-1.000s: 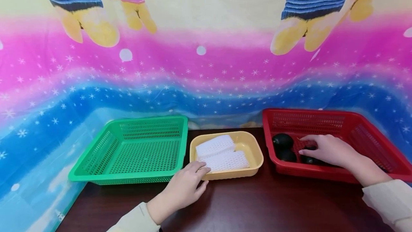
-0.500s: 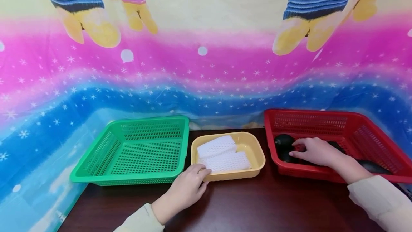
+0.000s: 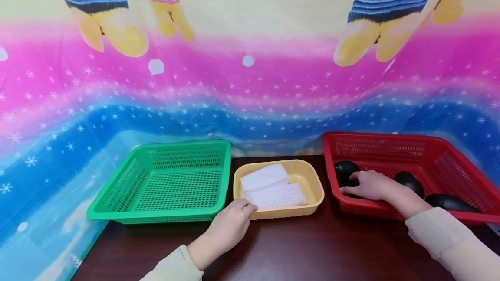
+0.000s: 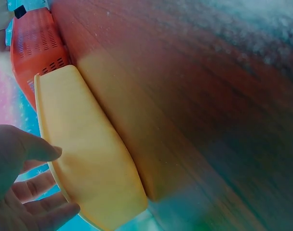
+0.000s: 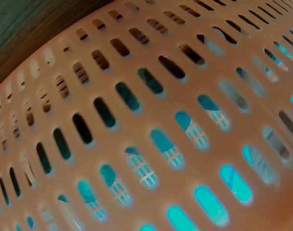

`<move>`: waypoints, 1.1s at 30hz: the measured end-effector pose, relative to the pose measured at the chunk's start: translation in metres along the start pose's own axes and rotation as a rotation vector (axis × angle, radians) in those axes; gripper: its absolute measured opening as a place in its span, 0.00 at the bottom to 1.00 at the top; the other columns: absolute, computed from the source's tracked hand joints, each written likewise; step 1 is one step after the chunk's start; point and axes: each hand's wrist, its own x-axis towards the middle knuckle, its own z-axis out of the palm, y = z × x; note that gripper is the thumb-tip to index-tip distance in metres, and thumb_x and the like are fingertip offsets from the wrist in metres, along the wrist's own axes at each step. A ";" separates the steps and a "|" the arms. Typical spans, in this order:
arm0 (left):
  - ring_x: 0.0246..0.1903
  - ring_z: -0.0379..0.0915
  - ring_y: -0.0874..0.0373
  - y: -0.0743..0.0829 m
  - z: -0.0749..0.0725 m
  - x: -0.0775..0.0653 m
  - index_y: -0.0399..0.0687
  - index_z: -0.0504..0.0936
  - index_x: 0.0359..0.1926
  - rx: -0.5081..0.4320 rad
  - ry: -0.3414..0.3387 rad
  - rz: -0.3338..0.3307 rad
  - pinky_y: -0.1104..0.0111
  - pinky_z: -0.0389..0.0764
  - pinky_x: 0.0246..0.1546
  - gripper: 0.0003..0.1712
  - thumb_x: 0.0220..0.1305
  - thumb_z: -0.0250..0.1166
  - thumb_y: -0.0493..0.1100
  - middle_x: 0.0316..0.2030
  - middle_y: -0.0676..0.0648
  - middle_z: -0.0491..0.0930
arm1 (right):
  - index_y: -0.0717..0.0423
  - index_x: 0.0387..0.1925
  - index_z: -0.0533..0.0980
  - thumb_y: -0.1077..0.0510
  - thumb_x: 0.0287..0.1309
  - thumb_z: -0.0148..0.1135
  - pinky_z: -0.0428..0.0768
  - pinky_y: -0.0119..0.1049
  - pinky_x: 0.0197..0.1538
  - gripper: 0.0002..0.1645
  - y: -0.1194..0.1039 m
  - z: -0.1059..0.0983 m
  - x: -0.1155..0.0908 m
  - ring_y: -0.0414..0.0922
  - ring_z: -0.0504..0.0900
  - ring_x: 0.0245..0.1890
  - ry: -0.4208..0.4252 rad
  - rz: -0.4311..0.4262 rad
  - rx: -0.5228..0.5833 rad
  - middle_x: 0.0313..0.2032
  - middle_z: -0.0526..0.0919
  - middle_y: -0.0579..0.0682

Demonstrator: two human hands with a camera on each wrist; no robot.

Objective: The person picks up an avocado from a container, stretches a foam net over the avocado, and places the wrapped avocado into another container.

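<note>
In the head view my right hand [image 3: 371, 184] is down in the left part of the red basket [image 3: 390, 138], fingers and thumb curled about a dark avocado-like fruit, mostly hidden beneath them. Another dark fruit [image 3: 346, 168] lies just behind it. My left hand [image 3: 229, 225] holds the near left rim of the yellow tray [image 3: 315, 200]. In the left wrist view the thumb [image 4: 50, 151] lies against the tray's outer wall, and some fingers reach over the rim. Two folded white foam nets [image 3: 275, 196] lie in the tray.
A green basket [image 3: 156, 216] stands left of the tray. More dark fruits, an oval one [image 3: 408, 182] and a longer one [image 3: 451, 202], lie in the red basket to the right. A printed cloth [image 3: 250, 99] hangs behind the dark table [image 3: 297, 250].
My right hand has moved left inside the red basket, uncovering the dark fruits on the right. My left hand stays at the tray; its thumb has gone out of sight in the head view.
</note>
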 end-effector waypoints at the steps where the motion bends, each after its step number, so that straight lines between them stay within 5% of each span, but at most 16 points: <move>1: 0.42 0.80 0.55 0.000 0.001 0.000 0.46 0.87 0.45 0.002 0.000 -0.001 0.67 0.83 0.41 0.12 0.60 0.72 0.33 0.39 0.50 0.82 | 0.75 0.57 0.76 0.34 0.62 0.66 0.81 0.59 0.48 0.46 0.000 0.000 0.001 0.59 0.83 0.45 -0.006 -0.001 0.001 0.47 0.83 0.69; 21: 0.38 0.79 0.57 -0.005 0.008 0.000 0.47 0.86 0.42 0.029 0.017 -0.011 0.70 0.82 0.35 0.15 0.58 0.70 0.26 0.35 0.51 0.80 | 0.73 0.63 0.70 0.47 0.59 0.72 0.78 0.62 0.51 0.42 -0.014 0.003 0.012 0.60 0.80 0.49 -0.102 0.005 0.067 0.54 0.79 0.71; 33: 0.38 0.79 0.56 -0.004 0.009 0.001 0.46 0.86 0.41 0.035 0.023 -0.009 0.69 0.82 0.36 0.14 0.57 0.69 0.26 0.34 0.51 0.80 | 0.67 0.64 0.72 0.51 0.54 0.75 0.80 0.54 0.45 0.41 -0.009 -0.002 0.008 0.55 0.78 0.44 -0.129 -0.028 0.077 0.53 0.79 0.67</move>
